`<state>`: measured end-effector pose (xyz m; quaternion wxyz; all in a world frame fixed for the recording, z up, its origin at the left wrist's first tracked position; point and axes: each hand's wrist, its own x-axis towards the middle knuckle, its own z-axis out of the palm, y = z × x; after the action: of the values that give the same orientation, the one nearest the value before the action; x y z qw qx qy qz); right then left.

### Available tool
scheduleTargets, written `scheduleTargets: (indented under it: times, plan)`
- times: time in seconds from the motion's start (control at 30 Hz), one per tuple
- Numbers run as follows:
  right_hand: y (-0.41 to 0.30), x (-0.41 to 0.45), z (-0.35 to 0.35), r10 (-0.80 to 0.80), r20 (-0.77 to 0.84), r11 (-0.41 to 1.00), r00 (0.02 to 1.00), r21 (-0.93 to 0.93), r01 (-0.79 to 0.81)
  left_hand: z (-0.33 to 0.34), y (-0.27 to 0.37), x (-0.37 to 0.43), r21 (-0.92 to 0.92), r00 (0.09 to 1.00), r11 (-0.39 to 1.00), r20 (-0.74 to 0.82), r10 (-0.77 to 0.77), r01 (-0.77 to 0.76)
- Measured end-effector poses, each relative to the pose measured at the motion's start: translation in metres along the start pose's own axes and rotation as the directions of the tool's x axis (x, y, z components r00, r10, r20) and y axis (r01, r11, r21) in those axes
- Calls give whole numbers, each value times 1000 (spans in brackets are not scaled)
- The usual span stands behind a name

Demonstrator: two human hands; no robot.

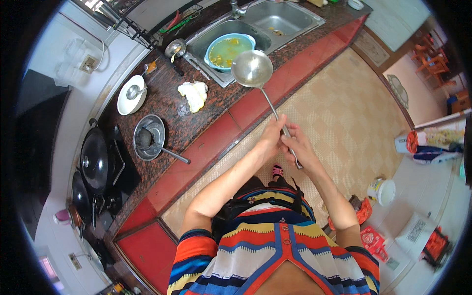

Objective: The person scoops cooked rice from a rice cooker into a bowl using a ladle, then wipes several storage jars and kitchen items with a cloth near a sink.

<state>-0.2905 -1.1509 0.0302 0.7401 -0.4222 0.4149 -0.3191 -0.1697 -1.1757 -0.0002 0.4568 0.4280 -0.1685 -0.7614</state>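
A round metal skimmer with a long handle is held out in front of me, its bowl over the sink's front edge. My left hand grips the upper part of the handle, and my right hand closes around it lower down. Behind the skimmer, a light blue basin of cloudy water with yellow-orange pieces stands in the left bowl of the steel sink. On the counter lie a crumpled white cloth or bag, a white bowl with a metal spoon, and a steel bowl holding a dark-headed ladle.
A lidded black wok stands on the stove at the left. Red cabinet fronts run below the granite counter. On the right are a white bucket and red plastic bags. A tap rises behind the sink.
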Motion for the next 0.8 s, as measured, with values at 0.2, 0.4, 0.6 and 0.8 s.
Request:
scheduleTargets:
  times: [0.2,0.4,0.6,0.8]
  plan:
    - [-33,94,-9,92,50,995,994,-43,-90,-5,60,62,-44,964,988,-229,132,-146]
    - [-48,192,0,66,150,990,986,-130,-46,-56,118,119,-98,960,982,-249,130,-159]
    - [-62,258,8,-180,248,496,952,-813,306,-127,139,194,-242,951,962,-306,50,-129]
    - [-62,333,80,-297,661,243,689,-646,724,-181,110,220,-233,944,961,-321,70,-150]
